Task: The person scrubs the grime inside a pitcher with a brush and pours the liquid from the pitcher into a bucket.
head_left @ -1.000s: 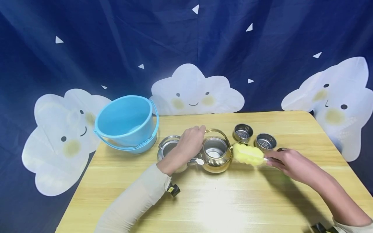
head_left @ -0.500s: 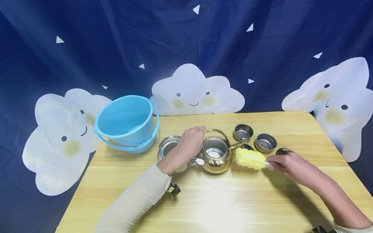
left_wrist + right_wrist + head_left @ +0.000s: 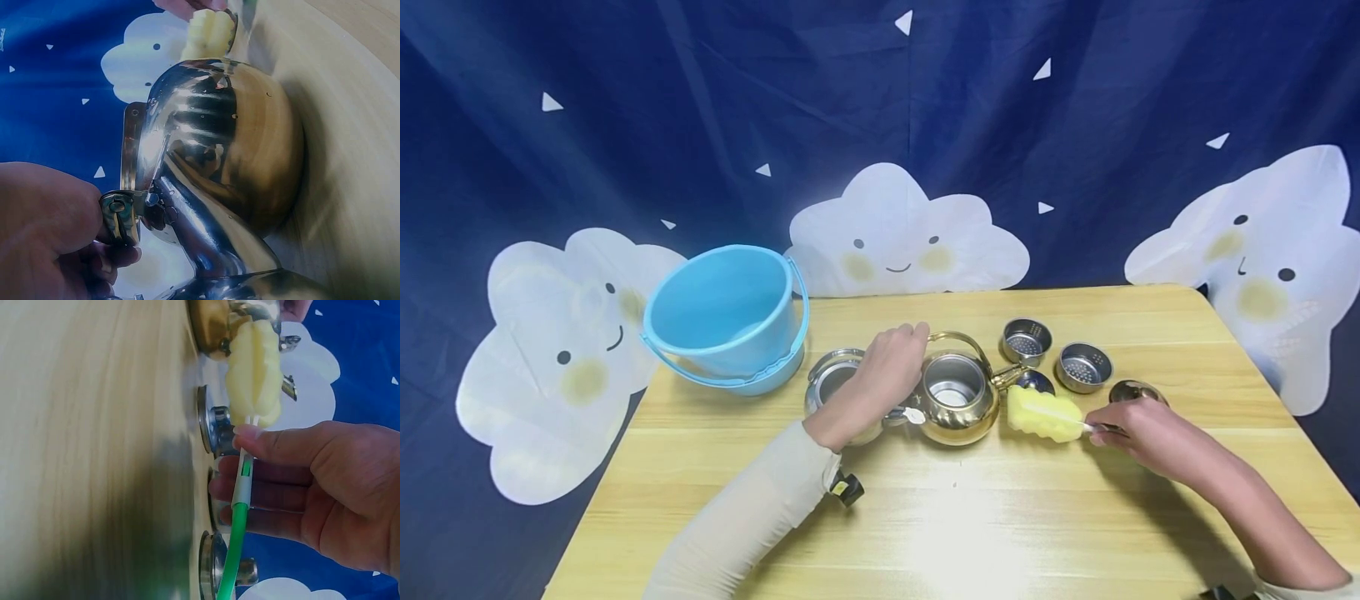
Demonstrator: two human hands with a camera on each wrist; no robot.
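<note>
My left hand grips the arched handle of a gold teapot standing lidless on the table. In the left wrist view the thumb and fingers close round one end of that handle. My right hand pinches a sponge brush by its stem, just right of the teapot's spout. Its yellow sponge head points at the teapot, and the green handle shows in the right wrist view. A silver teapot, also lidless, stands partly hidden behind my left forearm.
Two metal strainers sit behind the brush. One lid lies by the spout, partly covered by the sponge; a second lid is beside my right hand. A blue bucket stands at the back left of the wooden table.
My right hand has drawn the sponge brush slightly toward me and rightward, off the gold spout, uncovering more of both lids. The left hand and the teapots stay put.
</note>
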